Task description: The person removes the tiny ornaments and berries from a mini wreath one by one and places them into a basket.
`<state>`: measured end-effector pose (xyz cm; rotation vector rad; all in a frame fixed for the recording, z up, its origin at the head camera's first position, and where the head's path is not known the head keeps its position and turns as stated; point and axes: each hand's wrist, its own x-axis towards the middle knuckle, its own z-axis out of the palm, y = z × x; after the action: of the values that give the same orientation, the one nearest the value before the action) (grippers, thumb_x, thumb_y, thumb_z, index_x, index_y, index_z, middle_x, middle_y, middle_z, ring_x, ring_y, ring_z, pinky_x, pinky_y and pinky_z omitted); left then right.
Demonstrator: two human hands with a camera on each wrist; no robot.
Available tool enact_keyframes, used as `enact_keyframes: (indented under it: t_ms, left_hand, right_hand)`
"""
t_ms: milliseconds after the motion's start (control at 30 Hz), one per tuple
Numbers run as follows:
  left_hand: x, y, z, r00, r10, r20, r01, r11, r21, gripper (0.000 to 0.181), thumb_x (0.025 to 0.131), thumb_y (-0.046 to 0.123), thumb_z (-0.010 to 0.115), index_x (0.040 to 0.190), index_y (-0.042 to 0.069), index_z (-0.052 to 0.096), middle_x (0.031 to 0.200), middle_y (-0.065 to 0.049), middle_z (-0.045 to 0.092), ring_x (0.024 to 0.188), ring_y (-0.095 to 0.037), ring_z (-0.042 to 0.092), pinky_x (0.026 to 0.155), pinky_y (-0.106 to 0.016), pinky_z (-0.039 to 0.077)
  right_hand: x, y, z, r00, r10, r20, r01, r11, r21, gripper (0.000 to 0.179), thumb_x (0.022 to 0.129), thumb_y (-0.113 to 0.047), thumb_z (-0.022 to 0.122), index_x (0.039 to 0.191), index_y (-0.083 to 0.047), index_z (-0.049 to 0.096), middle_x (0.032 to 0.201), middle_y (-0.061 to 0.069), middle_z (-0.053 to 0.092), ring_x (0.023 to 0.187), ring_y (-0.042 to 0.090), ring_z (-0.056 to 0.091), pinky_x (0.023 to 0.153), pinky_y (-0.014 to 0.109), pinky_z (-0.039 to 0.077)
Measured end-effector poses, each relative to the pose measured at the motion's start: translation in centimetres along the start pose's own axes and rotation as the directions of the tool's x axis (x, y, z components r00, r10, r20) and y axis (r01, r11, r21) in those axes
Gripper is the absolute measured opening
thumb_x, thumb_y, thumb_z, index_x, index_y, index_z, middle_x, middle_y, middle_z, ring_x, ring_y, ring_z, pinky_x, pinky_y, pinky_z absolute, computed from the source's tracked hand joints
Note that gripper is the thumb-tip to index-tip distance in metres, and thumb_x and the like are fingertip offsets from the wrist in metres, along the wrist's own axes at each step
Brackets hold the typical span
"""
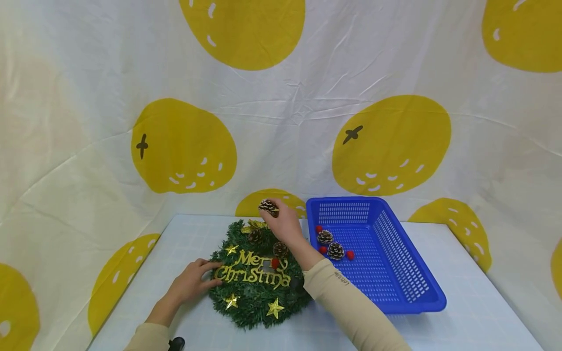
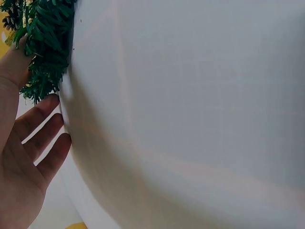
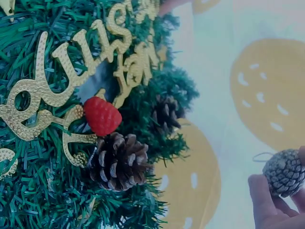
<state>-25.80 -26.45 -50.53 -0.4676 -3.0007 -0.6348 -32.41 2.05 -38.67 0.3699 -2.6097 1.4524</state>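
Observation:
A pine cone (image 3: 284, 172) with a thin wire loop is pinched between the fingertips of my right hand (image 1: 284, 225), raised above the far right part of a green Christmas wreath (image 1: 252, 312). At the wreath's left edge rests my left hand (image 1: 192, 280), its fingers extended and thumb against the greenery (image 2: 47, 43). Gold "Merry Christmas" lettering (image 1: 251, 275) spans the wreath's middle. A red berry (image 3: 102, 116) and a pine cone (image 3: 120, 161) sit beside the lettering. Gold stars (image 1: 275, 308) and a gold bow (image 1: 253, 226) also decorate it.
To the right of the wreath stands a blue plastic basket (image 1: 419, 263). Inside it lie pine cones (image 1: 335, 251) and several red berries (image 1: 350, 255). A white cloth with yellow fruit shapes (image 1: 391, 146) hangs behind the table (image 1: 184, 234). A small black object (image 1: 177, 343) is near the left sleeve.

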Motion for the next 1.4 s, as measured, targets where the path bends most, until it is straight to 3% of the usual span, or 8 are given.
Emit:
enact_keyframes:
  t_ms: [300, 633, 800, 1067, 1400]
  left_hand:
    - [0.0, 0.0, 0.1, 1.000, 0.004, -0.006, -0.004, 1.000, 0.009, 0.054, 0.083, 0.046, 0.074, 0.129, 0.018, 0.065, 0.117, -0.013, 0.059, 0.104, -0.034, 0.057, 0.077, -0.055, 0.051]
    - [-0.1, 0.1, -0.2, 1.000, -0.004, 0.002, 0.004, 1.000, -0.003, 0.055, 0.084, 0.047, 0.073, 0.129, 0.018, 0.065, 0.117, -0.011, 0.058, 0.104, -0.032, 0.057, 0.077, -0.053, 0.051]
    - [-0.2, 0.3, -0.2, 1.000, -0.001, 0.009, 0.001, 1.000, -0.003, 0.056, 0.083, 0.047, 0.074, 0.129, 0.016, 0.065, 0.117, -0.014, 0.059, 0.104, -0.035, 0.057, 0.077, -0.055, 0.050]
    - [0.0, -0.2, 0.1, 1.000, -0.011, -0.008, 0.011, 1.000, -0.008, 0.053, 0.083, 0.047, 0.074, 0.129, 0.020, 0.065, 0.115, -0.010, 0.058, 0.102, -0.030, 0.057, 0.075, -0.052, 0.051]
    - [0.0, -0.3, 0.3, 1.000, -0.024, -0.003, 0.024, 1.000, 0.000, 0.055, 0.083, 0.050, 0.073, 0.129, 0.022, 0.065, 0.114, -0.008, 0.058, 0.101, -0.028, 0.057, 0.073, -0.051, 0.051]
  right_hand:
    - [0.3, 0.0, -1.8, 1.000, 0.020, 0.001, -0.020, 1.000, 0.019, 0.052, 0.095, -0.032, 0.066, 0.141, -0.015, 0.051, 0.140, 0.011, 0.053, 0.104, 0.026, 0.064, 0.072, 0.037, 0.053]
    - [0.5, 0.8, -4.9, 0.997, 0.009, -0.075, -0.011, 1.000, -0.018, 0.049, 0.092, -0.028, 0.071, 0.136, -0.012, 0.056, 0.131, 0.012, 0.059, 0.107, 0.027, 0.063, 0.081, 0.042, 0.054]
    - [1.0, 2.3, -6.7, 0.991, 0.042, -0.127, -0.047, 0.998, -0.039, 0.049, 0.093, -0.030, 0.070, 0.137, -0.013, 0.056, 0.132, 0.012, 0.059, 0.113, 0.029, 0.061, 0.084, 0.045, 0.053]
    - [1.3, 4.9, -8.7, 0.978, 0.134, -0.161, -0.145, 0.988, -0.058, 0.053, 0.095, -0.033, 0.066, 0.141, -0.012, 0.051, 0.141, 0.013, 0.051, 0.120, 0.034, 0.055, 0.090, 0.049, 0.049]
    - [1.3, 8.5, -10.2, 0.967, 0.174, -0.184, -0.203, 0.967, -0.153, 0.049, 0.094, -0.025, 0.067, 0.137, -0.006, 0.053, 0.132, 0.020, 0.057, 0.116, 0.037, 0.055, 0.093, 0.050, 0.046]
